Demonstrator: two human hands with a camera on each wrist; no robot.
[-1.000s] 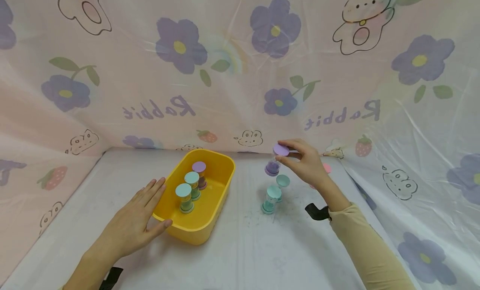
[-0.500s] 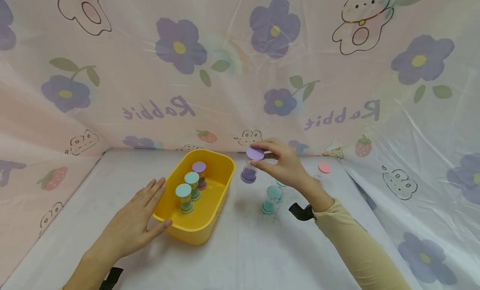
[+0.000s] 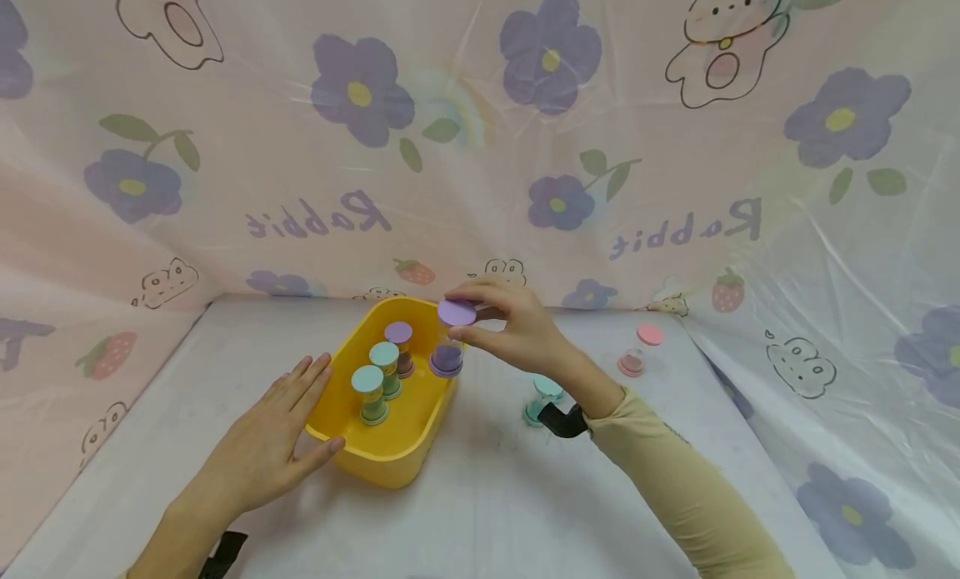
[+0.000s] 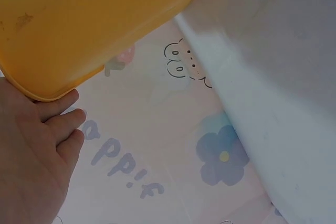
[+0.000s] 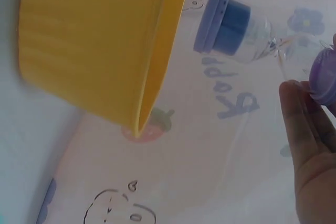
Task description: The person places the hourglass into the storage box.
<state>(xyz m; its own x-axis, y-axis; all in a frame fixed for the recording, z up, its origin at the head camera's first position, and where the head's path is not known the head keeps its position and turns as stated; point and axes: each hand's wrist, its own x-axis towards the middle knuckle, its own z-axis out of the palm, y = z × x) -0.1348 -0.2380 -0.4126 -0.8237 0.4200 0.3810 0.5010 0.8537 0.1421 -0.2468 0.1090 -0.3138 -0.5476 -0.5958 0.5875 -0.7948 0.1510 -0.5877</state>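
My right hand (image 3: 517, 325) pinches a purple sand timer (image 3: 447, 358) by its top cap, over the right rim of the yellow bin (image 3: 397, 471). In the right wrist view the sand timer (image 5: 233, 27) has a clear pinched-waist body, with dark sand at its lower end beside the bin wall (image 5: 89, 40). Fairly straight fingers of my left hand (image 3: 262, 441) rest against the bin's left side; the left wrist view has this hand (image 4: 37, 150) touching the bin's edge. Inside the bin stand a purple-capped sand timer (image 3: 398, 335) and two teal-capped ones, the nearer sand timer (image 3: 367, 381) in front.
A teal sand timer (image 3: 546, 386) stands on the white tabletop (image 3: 495, 496), partly behind the right wrist's black strap (image 3: 564, 421). Farther right is a pink sand timer (image 3: 648, 336). A patterned curtain (image 3: 465, 162) hangs behind and along the sides.
My right hand has carried the purple sand timer leftward from above the table to over the bin's right rim. The pink sand timer has come into view. My left hand stays put.
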